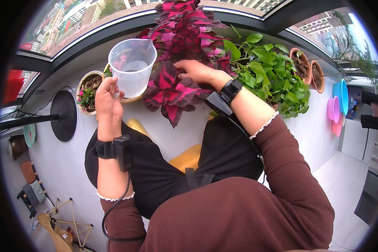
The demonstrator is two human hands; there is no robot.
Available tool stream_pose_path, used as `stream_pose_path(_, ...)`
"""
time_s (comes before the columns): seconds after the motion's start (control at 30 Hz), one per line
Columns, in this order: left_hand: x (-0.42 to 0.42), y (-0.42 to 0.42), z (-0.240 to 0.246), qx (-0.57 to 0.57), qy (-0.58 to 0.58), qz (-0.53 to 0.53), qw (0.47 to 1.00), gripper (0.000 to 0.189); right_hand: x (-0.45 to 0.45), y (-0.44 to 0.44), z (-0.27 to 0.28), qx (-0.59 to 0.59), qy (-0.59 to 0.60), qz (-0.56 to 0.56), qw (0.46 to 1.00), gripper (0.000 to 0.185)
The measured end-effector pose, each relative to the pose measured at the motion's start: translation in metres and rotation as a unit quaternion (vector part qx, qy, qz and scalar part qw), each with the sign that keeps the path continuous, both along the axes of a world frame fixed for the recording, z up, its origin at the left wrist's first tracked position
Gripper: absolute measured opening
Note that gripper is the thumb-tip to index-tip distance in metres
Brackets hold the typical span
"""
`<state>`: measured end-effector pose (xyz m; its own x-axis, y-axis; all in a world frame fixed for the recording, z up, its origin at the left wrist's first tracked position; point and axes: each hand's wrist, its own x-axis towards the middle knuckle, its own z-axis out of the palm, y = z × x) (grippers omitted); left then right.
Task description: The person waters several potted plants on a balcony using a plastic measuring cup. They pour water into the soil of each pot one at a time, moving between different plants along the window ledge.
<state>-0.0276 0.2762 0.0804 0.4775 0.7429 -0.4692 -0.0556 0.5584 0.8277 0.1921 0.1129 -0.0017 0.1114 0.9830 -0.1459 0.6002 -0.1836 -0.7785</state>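
Observation:
My left hand (108,97) grips a clear plastic measuring jug (132,80) at its near left side, where the handle is mostly hidden by my fingers. The jug is tilted slightly, its spout towards the upper right; how much liquid it holds is unclear. My right hand (197,72) reaches in among the leaves of a magenta and dark purple coleus (173,91). Its thumb and forefinger are at the foliage, and whether they pinch a leaf or stem cannot be told. The coleus pot is hidden under leaves, with part of a yellowish pot rim (132,99) below the jug.
A potted pink-flowered plant (87,97) stands left, near a black round stand base (63,116). Green pothos (267,78) and terracotta pots (302,69) are at right, with plastic basins (340,97) beyond. Windows (91,34) border the far side. A folding frame (71,217) is lower left.

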Motion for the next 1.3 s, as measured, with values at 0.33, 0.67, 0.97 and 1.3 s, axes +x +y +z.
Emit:
stream_pose_path(0.33, 0.000, -0.003, 0.002, -0.001, -0.010, -0.015, 1.000, 0.017, 0.024, -0.010, -0.033, -0.072, -0.097, -0.107, 0.987, 0.045)
stream_pose_path(0.67, 0.001, -0.004, 0.001, 0.005, -0.018, -0.024, 1.000, 0.017, 0.006, -0.004, -0.041, -0.166, -0.033, -0.054, 0.984, 0.060)
stream_pose_path(0.97, 0.002, -0.005, -0.001, 0.012, -0.006, -0.023, 1.000, 0.017, -0.005, -0.002, -0.037, -0.129, -0.053, 0.008, 0.990, 0.052)
stream_pose_path(1.3, -0.001, -0.005, 0.001, 0.017, -0.019, -0.030, 0.999, 0.016, 0.000, -0.001, -0.032, -0.202, -0.048, -0.111, 0.972, 0.063)
